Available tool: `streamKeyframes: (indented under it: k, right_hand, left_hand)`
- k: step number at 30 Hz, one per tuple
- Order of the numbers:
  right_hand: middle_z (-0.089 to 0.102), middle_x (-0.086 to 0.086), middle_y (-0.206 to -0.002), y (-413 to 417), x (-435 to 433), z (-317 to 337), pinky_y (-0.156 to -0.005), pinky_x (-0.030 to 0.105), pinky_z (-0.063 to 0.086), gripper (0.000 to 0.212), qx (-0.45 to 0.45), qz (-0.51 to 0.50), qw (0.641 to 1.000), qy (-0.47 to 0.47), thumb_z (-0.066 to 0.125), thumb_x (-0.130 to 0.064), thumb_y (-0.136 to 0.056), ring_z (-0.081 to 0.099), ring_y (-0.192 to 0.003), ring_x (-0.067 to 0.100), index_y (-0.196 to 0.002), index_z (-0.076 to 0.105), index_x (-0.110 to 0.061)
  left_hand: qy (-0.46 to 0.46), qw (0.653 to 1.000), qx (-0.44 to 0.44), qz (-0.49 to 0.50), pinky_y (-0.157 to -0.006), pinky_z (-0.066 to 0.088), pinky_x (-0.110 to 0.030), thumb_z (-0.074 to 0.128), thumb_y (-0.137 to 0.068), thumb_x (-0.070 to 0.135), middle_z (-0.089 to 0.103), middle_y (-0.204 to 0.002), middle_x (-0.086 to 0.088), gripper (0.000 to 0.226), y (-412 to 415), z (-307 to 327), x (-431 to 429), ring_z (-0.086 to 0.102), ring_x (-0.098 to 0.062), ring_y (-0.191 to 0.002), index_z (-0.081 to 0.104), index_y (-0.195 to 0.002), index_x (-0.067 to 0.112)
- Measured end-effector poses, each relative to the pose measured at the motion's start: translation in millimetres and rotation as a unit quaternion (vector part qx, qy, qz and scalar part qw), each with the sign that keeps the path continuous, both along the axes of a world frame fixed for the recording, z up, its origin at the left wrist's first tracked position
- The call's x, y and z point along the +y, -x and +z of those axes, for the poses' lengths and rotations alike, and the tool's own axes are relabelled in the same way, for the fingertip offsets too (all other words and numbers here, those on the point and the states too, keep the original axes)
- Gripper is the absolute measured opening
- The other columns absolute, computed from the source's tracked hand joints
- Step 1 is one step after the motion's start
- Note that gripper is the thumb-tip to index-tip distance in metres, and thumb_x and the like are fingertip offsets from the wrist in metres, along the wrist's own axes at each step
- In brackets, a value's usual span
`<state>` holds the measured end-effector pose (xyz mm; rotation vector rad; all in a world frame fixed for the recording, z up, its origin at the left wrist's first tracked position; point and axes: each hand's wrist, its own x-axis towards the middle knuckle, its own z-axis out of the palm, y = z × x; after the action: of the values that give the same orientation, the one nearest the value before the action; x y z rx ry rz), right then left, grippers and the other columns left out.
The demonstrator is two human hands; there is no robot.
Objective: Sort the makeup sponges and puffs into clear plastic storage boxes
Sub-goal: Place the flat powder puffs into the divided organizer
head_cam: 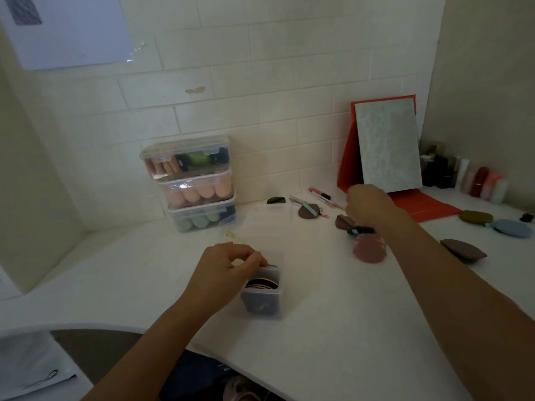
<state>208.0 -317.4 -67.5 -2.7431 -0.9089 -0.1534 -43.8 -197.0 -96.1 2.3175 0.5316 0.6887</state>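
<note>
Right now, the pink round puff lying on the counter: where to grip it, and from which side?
Probably pinch the pink round puff at its near-left rim, coming from the front. It lies flat, so only the edge offers a hold; a dark puff abuts its far edge and the right forearm crosses its right side.

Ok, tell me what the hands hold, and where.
Left hand grips the small clear box at its far rim. Right hand is blurred over a brown puff; cannot tell.

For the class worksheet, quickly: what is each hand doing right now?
Left hand: curled on the rim of the clear box.
Right hand: curled, blurred; hold cannot be told.
</note>
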Motion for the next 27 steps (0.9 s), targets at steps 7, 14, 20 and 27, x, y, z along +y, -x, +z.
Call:
streamKeyframes:
  k: [7,14,20,27]
  right_hand:
    - [0.053,0.004,-0.084,-29.1,-20.1,-25.7,-0.074,0.029,0.042,0.017,0.071,-0.075,0.99,0.1,0.05,-0.017,-0.093,0.051,-0.079,0.018,-0.102,0.058,-0.005]
    - [0.06,0.011,-0.099,-31.1,-22.4,-9.2,-0.068,0.026,0.044,0.023,0.053,-0.107,0.993,-0.022,0.05,-0.005,-0.091,0.055,-0.084,0.022,-0.111,0.06,0.001]
    - [0.057,0.007,-0.128,5.6,-24.2,44.4,-0.096,0.028,0.04,0.054,0.153,0.102,0.952,-0.244,0.072,0.001,-0.075,0.054,-0.115,0.02,-0.125,0.059,-0.012]
    - [0.073,0.002,-0.089,70.9,-6.1,66.3,-0.063,0.01,0.053,0.025,0.186,0.288,0.907,-0.245,0.07,-0.01,-0.082,0.07,-0.07,0.005,-0.107,0.069,-0.011]
  left_hand:
    - [-0.009,1.0,0.024,-0.018,-0.073,0.045,-0.015,0.055,-0.091,0.022,0.069,-0.083,0.011,0.019,-2.8,-3.0,3.7,0.062,-0.006,-0.083,0.07,-0.081,0.027]
    - [-0.03,0.999,0.032,-0.02,-0.072,0.044,-0.014,0.054,-0.091,0.023,0.068,-0.085,0.011,0.017,-5.5,-4.0,3.9,0.061,-0.006,-0.084,0.069,-0.085,0.025]
    - [-0.034,0.999,0.034,-0.019,-0.071,0.044,-0.014,0.054,-0.091,0.022,0.068,-0.085,0.011,0.017,-6.2,-3.3,2.8,0.061,-0.006,-0.083,0.07,-0.085,0.025]
    - [-0.034,0.999,0.039,-0.013,-0.071,0.044,-0.013,0.055,-0.091,0.022,0.067,-0.085,0.011,0.016,-6.6,-2.2,1.3,0.061,-0.006,-0.083,0.069,-0.084,0.026]
